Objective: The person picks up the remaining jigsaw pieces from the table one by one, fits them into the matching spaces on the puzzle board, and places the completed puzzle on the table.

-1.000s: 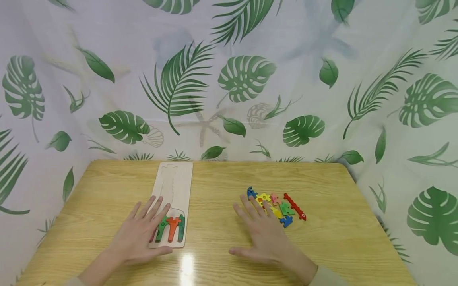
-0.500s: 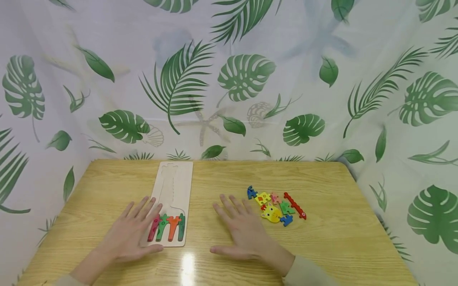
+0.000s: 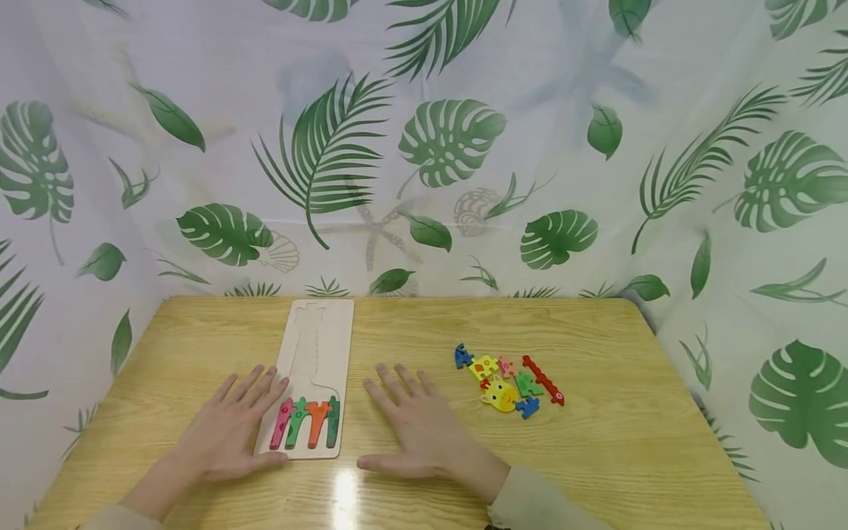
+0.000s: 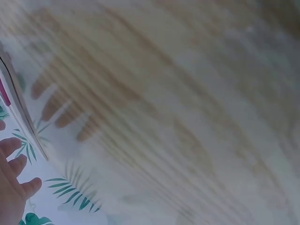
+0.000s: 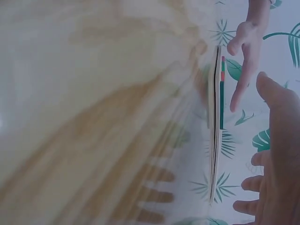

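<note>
My left hand (image 3: 228, 430) is spread flat beside the left edge of a pale wooden puzzle board (image 3: 321, 342), its fingertips near the board's lower left. Four-legged shapes fill the board's bottom: a pink leg piece (image 3: 281, 425), a green one (image 3: 297, 423), an orange one (image 3: 318, 425) and a dark green one (image 3: 333, 423). To the right of the board my right hand (image 3: 424, 434) is spread with straight fingers, holding nothing. In the right wrist view the board (image 5: 215, 122) appears edge-on between both hands. Whether either palm touches the table cannot be told from the head view.
Loose puzzle pieces lie right of my right hand: a yellow giraffe head (image 3: 500, 395), a yellow piece (image 3: 484, 366), a pink piece (image 3: 507, 366), a green piece (image 3: 528, 383), two blue pieces (image 3: 527, 407) and a long red piece (image 3: 543, 380). A leaf-patterned curtain (image 3: 424, 147) borders the table (image 3: 609, 442).
Both hands have moved left. The right hand has come off the loose pieces toward the board, and the left hand has uncovered the pink leg piece. The pieces stay put.
</note>
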`<state>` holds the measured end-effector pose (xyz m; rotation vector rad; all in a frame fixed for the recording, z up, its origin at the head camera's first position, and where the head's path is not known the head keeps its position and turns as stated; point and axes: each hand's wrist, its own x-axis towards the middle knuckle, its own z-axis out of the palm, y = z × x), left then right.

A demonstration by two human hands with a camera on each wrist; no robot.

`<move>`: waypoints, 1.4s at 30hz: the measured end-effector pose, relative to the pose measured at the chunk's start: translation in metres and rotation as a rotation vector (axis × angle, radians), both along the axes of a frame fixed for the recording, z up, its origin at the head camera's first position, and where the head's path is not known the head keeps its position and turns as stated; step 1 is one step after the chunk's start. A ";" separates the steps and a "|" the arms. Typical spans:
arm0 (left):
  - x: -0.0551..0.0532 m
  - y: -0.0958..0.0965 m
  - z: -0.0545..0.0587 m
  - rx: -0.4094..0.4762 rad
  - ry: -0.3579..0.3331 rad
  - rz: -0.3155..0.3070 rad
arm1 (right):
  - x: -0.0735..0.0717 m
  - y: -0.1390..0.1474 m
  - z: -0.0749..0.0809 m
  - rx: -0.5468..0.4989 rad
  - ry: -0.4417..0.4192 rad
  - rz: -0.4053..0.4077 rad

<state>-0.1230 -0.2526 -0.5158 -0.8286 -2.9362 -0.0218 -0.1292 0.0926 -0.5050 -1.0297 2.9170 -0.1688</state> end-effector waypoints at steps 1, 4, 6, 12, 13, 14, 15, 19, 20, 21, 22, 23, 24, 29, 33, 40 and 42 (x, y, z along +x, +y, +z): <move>-0.001 -0.001 0.000 -0.005 0.004 -0.007 | -0.001 -0.003 -0.001 0.003 -0.004 0.001; -0.003 -0.002 0.000 -0.007 0.009 -0.022 | -0.003 -0.011 -0.003 0.006 -0.016 0.009; -0.004 -0.003 0.000 -0.006 0.008 -0.024 | -0.003 -0.017 -0.005 0.012 -0.021 0.020; -0.004 -0.008 -0.002 -0.015 -0.017 -0.013 | -0.008 -0.032 -0.008 0.043 -0.006 0.051; -0.005 -0.009 -0.003 -0.019 -0.018 -0.011 | -0.009 -0.035 -0.008 0.051 0.001 0.056; -0.005 -0.010 -0.003 -0.023 -0.019 -0.010 | -0.010 -0.037 -0.008 0.055 0.008 0.063; -0.005 -0.010 -0.004 -0.025 -0.021 -0.008 | -0.011 -0.039 -0.008 0.061 0.010 0.069; -0.005 -0.013 -0.005 -0.035 -0.023 -0.003 | -0.016 -0.046 -0.006 0.083 -0.002 0.088; -0.005 -0.013 -0.005 -0.036 -0.024 -0.003 | -0.018 -0.047 -0.006 0.089 -0.006 0.090; -0.006 -0.013 -0.005 -0.037 -0.024 -0.003 | -0.019 -0.048 -0.006 0.101 -0.009 0.090; -0.006 -0.014 -0.005 -0.038 -0.023 -0.004 | -0.021 -0.049 -0.006 0.111 -0.011 0.090; -0.006 -0.014 -0.006 -0.038 -0.023 -0.005 | -0.022 -0.050 -0.006 0.121 -0.014 0.090; -0.006 -0.014 -0.006 -0.039 -0.022 -0.005 | -0.023 -0.050 -0.006 0.130 -0.018 0.091; -0.007 -0.015 -0.007 -0.037 -0.019 -0.006 | -0.027 -0.051 -0.009 0.169 -0.031 0.097; -0.007 -0.015 -0.007 -0.031 -0.023 -0.006 | -0.029 -0.051 -0.013 0.192 -0.019 0.110; -0.007 -0.014 -0.008 -0.020 -0.034 -0.001 | -0.031 -0.051 -0.016 0.221 -0.011 0.113; -0.008 -0.013 -0.008 -0.014 -0.038 0.001 | -0.031 -0.051 -0.015 0.228 -0.016 0.112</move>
